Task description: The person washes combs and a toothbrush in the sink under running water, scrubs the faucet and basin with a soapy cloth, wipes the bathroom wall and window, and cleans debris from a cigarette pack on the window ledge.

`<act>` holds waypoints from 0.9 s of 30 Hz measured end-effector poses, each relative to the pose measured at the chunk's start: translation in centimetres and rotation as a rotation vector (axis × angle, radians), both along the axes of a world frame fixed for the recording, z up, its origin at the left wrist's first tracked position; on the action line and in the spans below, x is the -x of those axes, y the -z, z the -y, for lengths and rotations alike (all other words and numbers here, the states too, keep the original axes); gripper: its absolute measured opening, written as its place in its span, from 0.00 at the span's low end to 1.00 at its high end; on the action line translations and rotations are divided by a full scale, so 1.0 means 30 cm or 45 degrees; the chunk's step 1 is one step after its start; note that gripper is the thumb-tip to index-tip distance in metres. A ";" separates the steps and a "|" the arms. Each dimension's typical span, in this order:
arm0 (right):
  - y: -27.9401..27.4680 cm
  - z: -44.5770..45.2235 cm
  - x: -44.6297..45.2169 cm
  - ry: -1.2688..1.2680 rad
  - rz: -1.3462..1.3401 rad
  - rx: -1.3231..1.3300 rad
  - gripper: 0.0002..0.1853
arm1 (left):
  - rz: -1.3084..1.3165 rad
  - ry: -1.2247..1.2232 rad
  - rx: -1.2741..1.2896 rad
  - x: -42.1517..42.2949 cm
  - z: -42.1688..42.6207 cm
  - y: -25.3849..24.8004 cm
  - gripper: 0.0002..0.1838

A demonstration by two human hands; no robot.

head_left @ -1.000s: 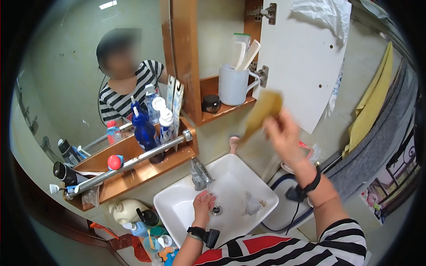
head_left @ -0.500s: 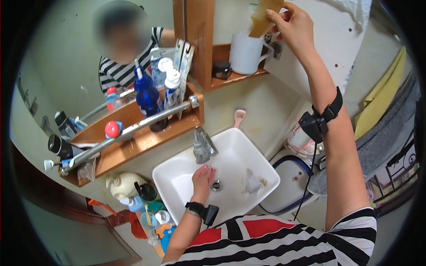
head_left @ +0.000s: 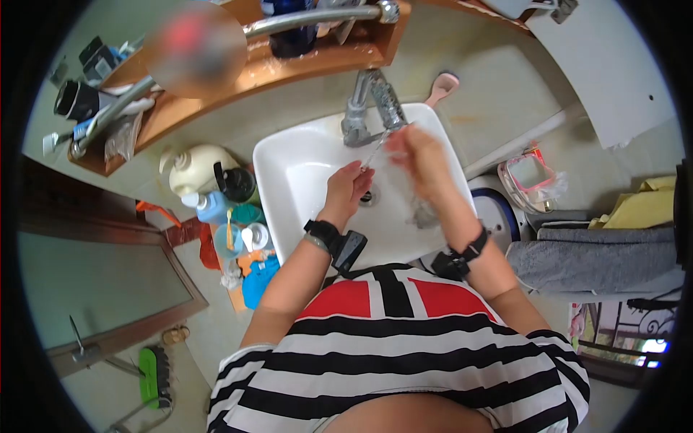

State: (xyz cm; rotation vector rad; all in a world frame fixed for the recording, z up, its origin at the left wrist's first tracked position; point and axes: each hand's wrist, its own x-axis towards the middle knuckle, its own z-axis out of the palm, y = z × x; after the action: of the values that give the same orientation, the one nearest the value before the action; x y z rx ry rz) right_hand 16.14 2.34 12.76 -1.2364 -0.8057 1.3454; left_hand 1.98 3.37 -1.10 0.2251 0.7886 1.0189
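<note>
My left hand (head_left: 348,191) is over the white sink (head_left: 310,209), fingers loosely stretched out and open under a thin stream of water (head_left: 373,153). It holds nothing that I can see. Just right of it, my right hand (head_left: 424,160) is beside the spout of the metal faucet (head_left: 386,101), close to the water; its fingers are smeared by motion. Below, the drain (head_left: 368,198) shows partly behind the left fingers. A pale crumpled item (head_left: 424,213) lies in the basin, partly hidden by my right forearm.
A wooden shelf (head_left: 216,83) with a metal rail runs above the sink. Left of the basin stand a cream pump bottle (head_left: 198,169) and several other bottles. A pink brush (head_left: 443,85) lies behind the rim. Grey towels (head_left: 599,256) hang at the right.
My right hand has come down from the mug at the upper right to the faucet; the comb it held is out of view. The view has tilted down. My left hand stays over the sink.
</note>
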 end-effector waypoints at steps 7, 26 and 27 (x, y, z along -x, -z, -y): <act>0.260 -0.071 0.082 -0.461 -0.937 0.271 0.15 | 0.099 0.030 -0.197 -0.014 0.012 0.026 0.12; 0.252 -0.140 -0.033 -0.297 0.893 -0.249 0.11 | -1.298 0.964 -0.783 0.554 0.428 -0.339 0.19; 0.259 -0.146 -0.037 -0.280 0.845 -0.227 0.11 | -1.067 0.829 -0.694 0.646 0.496 -0.299 0.18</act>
State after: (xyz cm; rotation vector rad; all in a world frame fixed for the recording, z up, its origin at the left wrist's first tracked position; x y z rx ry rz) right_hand 17.25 6.73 4.98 -1.4986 -1.5281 0.9943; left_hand -17.40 -11.50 7.88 1.3504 1.0599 0.4614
